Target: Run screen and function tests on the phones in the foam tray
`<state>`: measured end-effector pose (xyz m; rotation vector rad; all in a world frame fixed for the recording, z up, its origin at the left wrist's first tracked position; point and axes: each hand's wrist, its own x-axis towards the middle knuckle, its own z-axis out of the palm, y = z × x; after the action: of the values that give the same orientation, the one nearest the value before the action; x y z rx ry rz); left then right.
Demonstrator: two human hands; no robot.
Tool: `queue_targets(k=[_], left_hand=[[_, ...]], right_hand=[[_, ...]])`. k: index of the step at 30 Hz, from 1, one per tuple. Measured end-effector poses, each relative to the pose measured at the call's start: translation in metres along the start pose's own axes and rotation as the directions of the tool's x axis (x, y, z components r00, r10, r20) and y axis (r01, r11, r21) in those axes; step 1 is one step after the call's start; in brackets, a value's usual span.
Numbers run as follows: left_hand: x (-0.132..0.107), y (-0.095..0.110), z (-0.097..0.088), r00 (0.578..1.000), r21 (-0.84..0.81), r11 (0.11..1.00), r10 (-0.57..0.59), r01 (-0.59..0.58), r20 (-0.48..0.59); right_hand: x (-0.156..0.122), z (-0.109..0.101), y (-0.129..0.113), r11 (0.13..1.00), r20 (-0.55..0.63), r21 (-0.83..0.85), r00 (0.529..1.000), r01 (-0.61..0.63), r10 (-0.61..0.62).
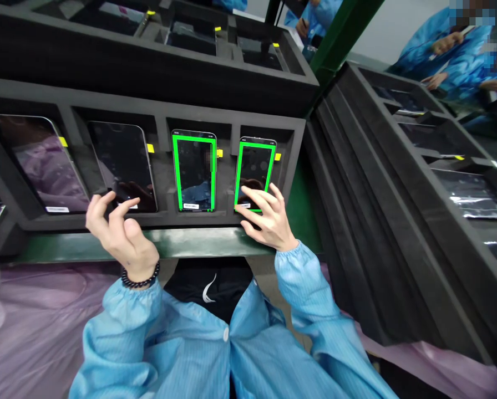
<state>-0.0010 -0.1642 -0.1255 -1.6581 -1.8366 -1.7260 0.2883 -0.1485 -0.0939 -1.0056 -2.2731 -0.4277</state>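
Note:
Four slots would be too exact to list singly; several smartphones lie face up in a black foam tray (161, 119). My right hand (269, 216) is over the lower part of the rightmost smartphone (254, 160), fingers spread, its screen lit with a green border. Beside it, another smartphone (195, 172) shows the same green border. My left hand (121, 233) hovers at the lower edge of a dark-screened smartphone (126, 160), fingers apart and holding nothing. At the far left lies a larger dark smartphone (36, 160). Whether my right fingertips touch the glass I cannot tell.
Behind stands a raised foam tray (273, 83) with more phones. Stacked foam trays (356, 194) rise on the right. A green bench edge (190, 242) runs in front of me. People in blue sleeves (435, 55) work at the upper right; pink clothing (57, 321) is at my left.

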Motion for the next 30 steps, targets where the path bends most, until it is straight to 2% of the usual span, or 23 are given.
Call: queue_targets(k=[2,4,6,8,15,20,23,26,30], left_hand=[[-0.0001,-0.0001,-0.0001,1.000,0.005,1.000,-0.001,0.001,0.002],[-0.0005,-0.0009,0.0000,1.000,0.006,1.000,0.005,-0.005,0.001],[-0.0010,-0.0021,0.0001,1.000,0.009,1.000,0.012,-0.012,0.005],[-0.0013,-0.0031,0.0002,1.000,0.014,1.000,0.012,-0.012,0.010],[-0.0015,-0.0039,0.0004,1.000,0.028,0.999,-0.018,0.018,0.019],[-0.0023,-0.0056,0.0013,1.000,-0.006,1.000,-0.008,0.009,0.011],[-0.0025,-0.0057,0.0013,1.000,-0.001,1.000,-0.012,0.012,0.013],[-0.0025,-0.0051,0.0009,0.999,0.010,1.000,-0.021,0.020,0.025],[-0.0025,-0.0045,0.0006,0.999,0.028,0.999,-0.026,0.025,0.043]], right_hand=[[-0.0036,0.0012,-0.0004,0.993,-0.072,-0.057,0.992,-0.107,0.103],[-0.0071,0.0029,-0.0006,0.970,-0.065,-0.111,0.976,-0.215,0.209],[-0.0097,0.0050,-0.0007,0.953,-0.027,-0.139,0.963,-0.268,0.267],[-0.0113,0.0071,-0.0009,0.948,-0.052,-0.141,0.958,-0.286,0.281],[-0.0112,0.0100,-0.0021,0.942,-0.124,-0.142,0.950,-0.303,0.287],[-0.0090,0.0077,-0.0031,0.925,-0.079,-0.174,0.941,-0.337,0.328],[-0.0070,0.0047,-0.0034,0.953,-0.100,-0.129,0.960,-0.275,0.263],[-0.0066,0.0035,-0.0032,0.975,-0.039,-0.086,0.979,-0.205,0.202],[-0.0088,0.0060,-0.0020,0.970,0.048,-0.076,0.971,-0.230,0.234]])
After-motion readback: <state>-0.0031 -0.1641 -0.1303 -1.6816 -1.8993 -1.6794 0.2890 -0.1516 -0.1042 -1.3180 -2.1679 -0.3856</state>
